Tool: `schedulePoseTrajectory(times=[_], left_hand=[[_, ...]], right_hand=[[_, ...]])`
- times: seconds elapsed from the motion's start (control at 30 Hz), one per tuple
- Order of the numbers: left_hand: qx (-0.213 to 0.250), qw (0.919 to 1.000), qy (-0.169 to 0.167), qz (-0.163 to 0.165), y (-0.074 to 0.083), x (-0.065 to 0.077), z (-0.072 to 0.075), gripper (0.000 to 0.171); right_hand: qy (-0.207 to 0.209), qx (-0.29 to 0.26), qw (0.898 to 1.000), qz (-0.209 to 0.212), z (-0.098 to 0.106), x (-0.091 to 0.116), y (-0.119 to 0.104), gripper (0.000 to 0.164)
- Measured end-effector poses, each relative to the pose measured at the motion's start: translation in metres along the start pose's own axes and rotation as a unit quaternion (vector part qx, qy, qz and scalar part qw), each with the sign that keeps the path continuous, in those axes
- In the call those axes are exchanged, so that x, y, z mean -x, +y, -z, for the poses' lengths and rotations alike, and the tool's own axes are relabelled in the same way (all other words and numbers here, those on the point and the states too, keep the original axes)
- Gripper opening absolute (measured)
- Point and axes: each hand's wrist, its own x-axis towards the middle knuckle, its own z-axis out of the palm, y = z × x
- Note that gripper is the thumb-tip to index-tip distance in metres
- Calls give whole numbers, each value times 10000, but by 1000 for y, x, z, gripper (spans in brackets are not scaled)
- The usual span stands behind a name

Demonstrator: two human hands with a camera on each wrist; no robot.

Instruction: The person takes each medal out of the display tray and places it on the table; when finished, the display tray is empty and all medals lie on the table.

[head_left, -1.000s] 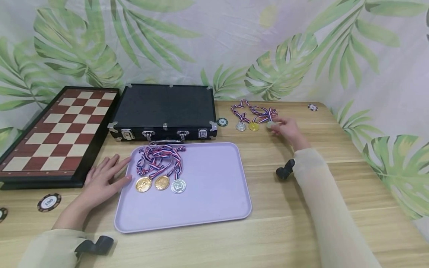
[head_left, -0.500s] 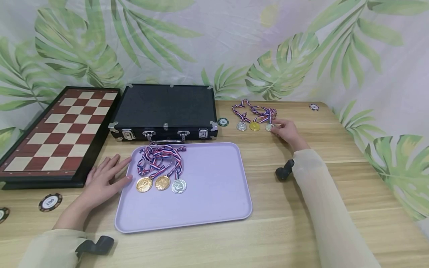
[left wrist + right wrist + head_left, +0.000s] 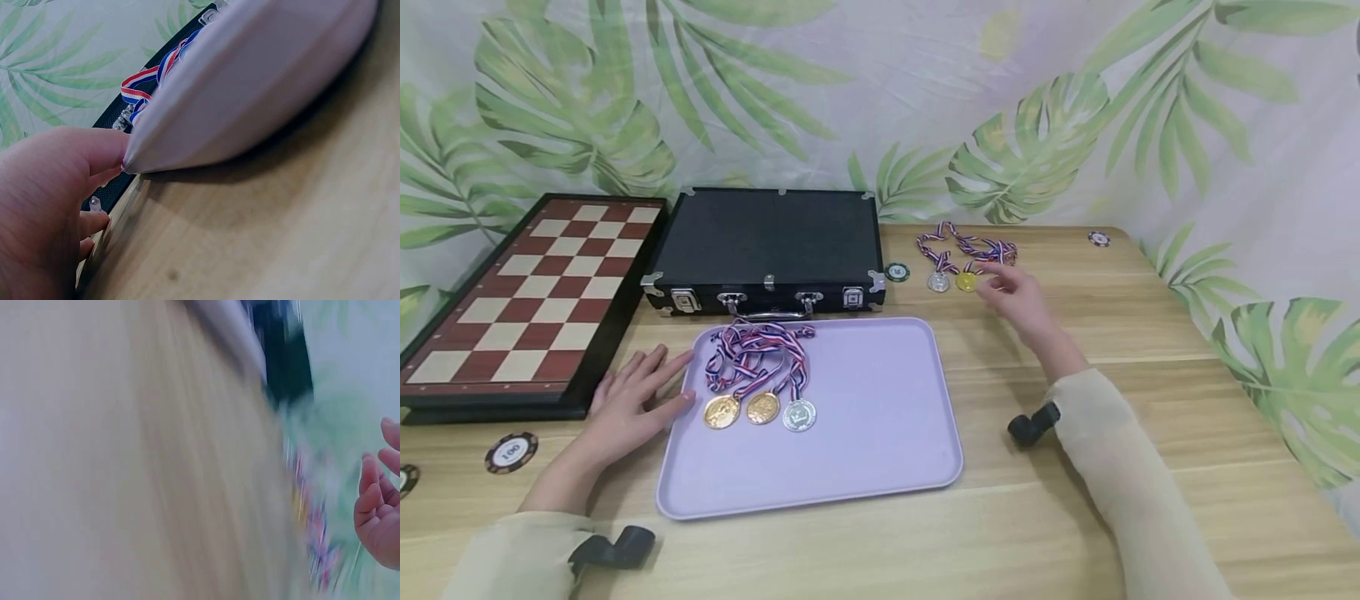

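My left hand rests at the left edge of the lilac tray, fingers extended and thumb touching the rim. On the tray lie two gold medals and a silver medal, their striped ribbons bunched behind them. In the head view my right hand hovers over the table beside the back row, fingers loosely bent with nothing seen between them. In that row are a silver medal and a yellow-gold medal, with tangled ribbons. The row's third medal is hidden behind my right hand.
Behind the tray stands a closed black case with metal corners. A chessboard lies at the left. Poker chips lie about: one by the left wrist, a green one, and one at the far right corner.
My right hand was touching the rightmost medal of the back row; it has come away from it, slightly left and nearer. The left hand and tray have stayed put.
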Motion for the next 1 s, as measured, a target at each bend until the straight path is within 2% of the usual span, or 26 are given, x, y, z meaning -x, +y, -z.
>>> schedulePoseTrajectory(times=[0.07,0.23,0.4,0.57,0.67,0.87,1.0], left_hand=[[13,10000,-7,-3,0,0,0,60],[24,10000,-28,4,0,-1,-1,60],[27,10000,-38,26,0,-2,-1,60],[24,9999,-69,71,0,-3,-1,60],[21,9999,-96,86,-1,-2,-1,60],[34,9999,-90,50,-1,-1,-1,60],[-3,9999,-94,44,0,0,2,60]], right_hand=[[-284,-250,9989,285,-17,10,-14,41],[-1218,-129,9888,848,-63,40,-42,41],[-2327,262,9641,1253,-109,65,-58,41],[-3119,1007,9344,1397,-148,78,-62,41],[-3273,1301,9247,1446,-164,83,-59,41],[-2906,1672,9273,1667,-178,84,-46,40],[-2733,1947,9236,1855,-182,84,-40,41]])
